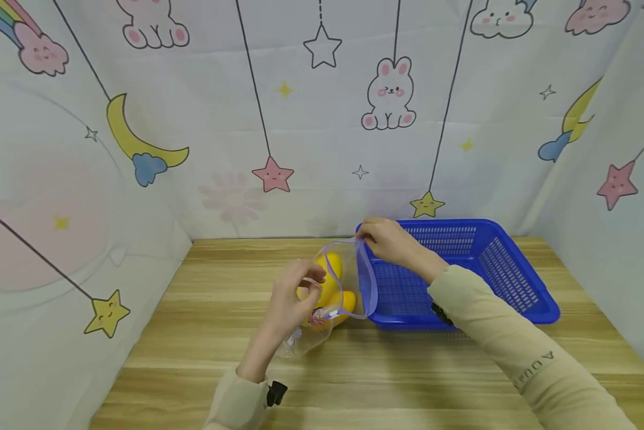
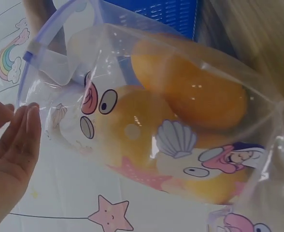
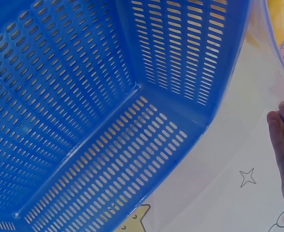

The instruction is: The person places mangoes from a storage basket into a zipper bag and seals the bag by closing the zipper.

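A wide bare stretch of the light wooden table [image 1: 193, 298] runs from the cloth wall on the left to the left hand [image 1: 295, 295], with free room toward the near edge as well. That hand holds the near lip of a clear plastic zip bag printed with cartoon sea creatures [image 1: 329, 298]; in the left wrist view its fingers [image 2: 16, 140] lie almost straight along the bag's purple-edged rim, thumb side hidden, so the pinch itself is hard to make out. Inside the bag sit rounded yellow-orange fruits [image 2: 200, 92], two at least, pressed against the film. The bag rests on the table just left of the blue perforated plastic basket [image 1: 493, 263], its mouth raised and held wide, the far lip reaching the basket's left wall. The right hand [image 1: 388, 242] pinches that far lip above the basket's left rim, fingers curled over the zip strip. The basket stands near the right cloth wall, with open table in front of it.
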The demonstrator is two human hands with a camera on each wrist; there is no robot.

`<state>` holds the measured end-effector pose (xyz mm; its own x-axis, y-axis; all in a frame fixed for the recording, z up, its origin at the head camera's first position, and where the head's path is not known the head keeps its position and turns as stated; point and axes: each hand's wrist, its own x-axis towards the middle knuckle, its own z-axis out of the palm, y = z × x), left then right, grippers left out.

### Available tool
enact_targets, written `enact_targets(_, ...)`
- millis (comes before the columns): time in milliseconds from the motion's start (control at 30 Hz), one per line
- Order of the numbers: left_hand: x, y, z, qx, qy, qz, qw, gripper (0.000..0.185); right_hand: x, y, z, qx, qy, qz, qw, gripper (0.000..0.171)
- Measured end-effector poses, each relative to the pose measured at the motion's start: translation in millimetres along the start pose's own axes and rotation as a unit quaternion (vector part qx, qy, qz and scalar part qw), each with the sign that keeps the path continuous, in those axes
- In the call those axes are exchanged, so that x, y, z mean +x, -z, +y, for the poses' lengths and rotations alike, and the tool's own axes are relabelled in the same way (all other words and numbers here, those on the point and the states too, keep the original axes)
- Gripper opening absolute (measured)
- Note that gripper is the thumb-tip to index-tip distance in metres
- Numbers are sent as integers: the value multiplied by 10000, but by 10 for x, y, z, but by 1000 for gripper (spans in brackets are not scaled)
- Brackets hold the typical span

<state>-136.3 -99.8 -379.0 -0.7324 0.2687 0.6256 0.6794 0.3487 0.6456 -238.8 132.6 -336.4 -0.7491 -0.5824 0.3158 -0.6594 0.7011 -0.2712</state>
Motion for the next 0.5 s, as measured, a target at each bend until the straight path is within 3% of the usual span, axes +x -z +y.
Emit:
enact_targets(100, -71, -2, -41, -190, -342, -245, 9989, 33, 3, -3, 14, -9, 5, 16, 10000, 17)
enact_targets(333, -239, -5, -86, -51, -521, -954, 9941, 39, 14, -31, 46, -7, 17, 68, 10000, 16)
enact_targets(500, -300, -26, -97, -76, -661, -1093, 9918, 42, 19, -34, 54, -5, 28, 122, 9999, 15)
